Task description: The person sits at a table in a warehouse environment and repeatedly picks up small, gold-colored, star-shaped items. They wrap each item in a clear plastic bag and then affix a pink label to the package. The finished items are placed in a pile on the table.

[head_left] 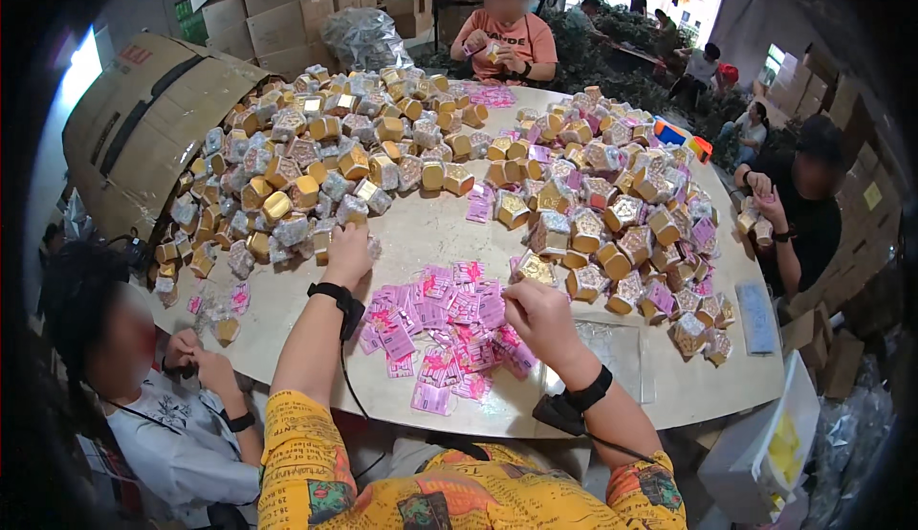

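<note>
My left hand (348,257) is at the near edge of the left pile, its fingers closed on a small bubble-wrapped gold box (352,209). Part of that grip is hidden behind the hand. Curled inward, my right hand (540,318) hovers at the right side of a heap of pink printed packets (448,324). Whatever its fingertips may hold is hidden. Just beyond that hand lies a gold box (535,269) with a patterned top. Farther right spreads a pile of unwrapped gold boxes (612,233), some with pink packets among them.
A large cardboard carton (143,119) lies tipped at the table's left. People sit at the left (172,415), far side (507,37) and right (808,205). A clear plastic sheet (612,363) and a blue pad (756,320) lie on the table. Cables hang from my wristbands.
</note>
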The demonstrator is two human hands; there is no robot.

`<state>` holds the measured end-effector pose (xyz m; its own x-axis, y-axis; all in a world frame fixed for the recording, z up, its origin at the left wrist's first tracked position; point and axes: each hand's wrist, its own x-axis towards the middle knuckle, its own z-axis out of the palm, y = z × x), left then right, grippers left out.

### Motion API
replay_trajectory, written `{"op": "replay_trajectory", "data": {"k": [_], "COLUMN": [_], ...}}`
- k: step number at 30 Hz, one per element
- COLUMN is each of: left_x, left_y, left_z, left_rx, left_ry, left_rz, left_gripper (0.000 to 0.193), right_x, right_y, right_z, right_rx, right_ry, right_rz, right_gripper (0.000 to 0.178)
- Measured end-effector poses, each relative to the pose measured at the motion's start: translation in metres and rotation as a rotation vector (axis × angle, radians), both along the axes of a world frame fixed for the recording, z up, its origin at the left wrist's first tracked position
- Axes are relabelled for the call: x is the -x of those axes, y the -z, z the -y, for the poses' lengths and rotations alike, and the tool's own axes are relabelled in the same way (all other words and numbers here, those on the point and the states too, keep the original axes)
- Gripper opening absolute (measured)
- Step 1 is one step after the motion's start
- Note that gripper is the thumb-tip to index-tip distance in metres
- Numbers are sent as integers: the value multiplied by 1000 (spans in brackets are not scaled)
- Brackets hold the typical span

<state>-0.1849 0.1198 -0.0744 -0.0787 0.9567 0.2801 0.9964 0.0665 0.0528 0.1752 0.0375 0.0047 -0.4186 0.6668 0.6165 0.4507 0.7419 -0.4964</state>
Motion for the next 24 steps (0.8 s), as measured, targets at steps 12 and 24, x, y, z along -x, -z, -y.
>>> {"op": "replay_trajectory", "data": {"k": [12, 24], "left_x": [-104, -128], "left_y": [-45, -54], "left_z": [37, 60], "left_rx": [-114, -228], "left_ry": [481, 588], "left_rz": [1084, 995], "left_gripper": [65, 64], "right_x": [34, 40], "right_y": [-19, -14], "right_z": [-35, -46], "right_rx": [65, 5], "right_ry": [-61, -8], "right_rz": [-97, -1], "right_gripper": [9, 10]}}
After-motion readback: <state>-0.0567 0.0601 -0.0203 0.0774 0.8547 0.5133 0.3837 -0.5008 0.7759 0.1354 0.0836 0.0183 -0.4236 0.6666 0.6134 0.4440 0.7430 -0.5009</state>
